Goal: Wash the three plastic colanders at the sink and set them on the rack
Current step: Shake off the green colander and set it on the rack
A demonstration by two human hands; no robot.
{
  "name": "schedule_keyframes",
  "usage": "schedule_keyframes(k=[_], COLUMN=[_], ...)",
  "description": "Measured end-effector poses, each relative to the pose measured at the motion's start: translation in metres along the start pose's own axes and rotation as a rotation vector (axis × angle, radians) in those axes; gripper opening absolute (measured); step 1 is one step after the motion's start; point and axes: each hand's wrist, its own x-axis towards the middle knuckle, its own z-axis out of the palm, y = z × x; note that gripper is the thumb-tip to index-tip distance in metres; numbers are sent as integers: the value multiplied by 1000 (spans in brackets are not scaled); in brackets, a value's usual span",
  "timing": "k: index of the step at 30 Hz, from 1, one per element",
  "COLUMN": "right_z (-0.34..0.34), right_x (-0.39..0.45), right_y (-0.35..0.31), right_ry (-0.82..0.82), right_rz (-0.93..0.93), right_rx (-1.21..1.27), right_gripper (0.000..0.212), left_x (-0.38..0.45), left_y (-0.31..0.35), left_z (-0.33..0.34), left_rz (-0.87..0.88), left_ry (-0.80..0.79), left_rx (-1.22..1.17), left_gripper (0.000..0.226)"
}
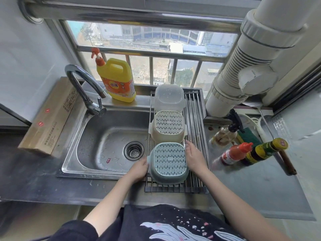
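Plastic colanders lie base-up in a row running front to back along the rack (196, 136) over the sink (97, 136): clear (168, 98), cream (168, 126), green (169, 161). Left grip (139, 168) curls round the green rim; right grip (194, 154) rests straight-fingered against its side.

Daylight enters through the far window (151, 49); scene evenly bright, shadows soft. Mild glare on the steel sink (97, 136) basin and faucet (81, 87). Strong wide-angle bowing at edges: the pipe (257, 49) at right and the window rail curve. Slight softness throughout; near worktop (34, 180) at left dim.
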Motion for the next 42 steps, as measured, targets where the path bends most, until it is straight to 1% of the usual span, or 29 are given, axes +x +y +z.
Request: schedule_keyframes(k=[2, 5, 7, 10, 14, 18, 23, 27, 29, 31, 33, 34, 36, 38, 39, 40, 42], right_z=[-1, 3, 5, 5, 4, 0, -2, -2, -3, -1, 5, 8, 13, 14, 12, 12, 11], right_x=[-4, -7, -8, -8, -8, -10, -13, -14, -15, -17, -17, -17, -18, -19, -20, -17, -15], right_y=[-4, -3, 0, 0, -2, 5, 7, 4, 0, -8, -16, -19, -20, -18, -19, -18, -19], right_ry=[31, -21, -52, -53, -52, -20, -45, -36, -4, 35, 33, 5, -84, -140, -162, -165, -200], right_rz=[-24, -77, -81, -72, -64, -3, 35, 32, 8, -73, -170, -198, -200, -169, -152, -146, -128], right_rx=[34, -56, -102, -99, -73, -26, -12, 6, 12, 2, -49, -110, -270, -364, -385, -403, -387], right_gripper=[45, 45, 45, 44, 45, 46, 46, 46, 46, 48, 51, 52, 56, 58, 58, 58, 58], left_x=[1, 2, 0, -4, -8, -11, -12, -10, -13, -15, -19, -20, -20, -17, -17, -16, -16], left_y=[-3, -4, -2, 6, 13, 15, 15, 14, 17, 23, 38, 45, 55, 54, 54, 56, 60], left_z=[-1, -2, -1, -2, -3, -3, -1, -2, -3, -2, 3, 6, 13, 20, 19, 18, 16], left_rz=[-10, -19, -45, -61, -83, -86, -105, -126, -122, -55, 112, 218, 369, 375, 342, 311, 309], left_ry=[58, 147, 179, 217, 212, 213, 245, 270, 371, 517, 569, 552, 427, 291, 252, 236, 182], left_rx=[-30, -51, -41, 0, 19, 35, 59, 42, -19, -32, 41, 117, 393, 692, 760, 788, 788], left_gripper=[29, 18, 18, 20, 20, 19, 17, 23, 28, 43, 54, 57, 58, 58, 58, 58, 59])
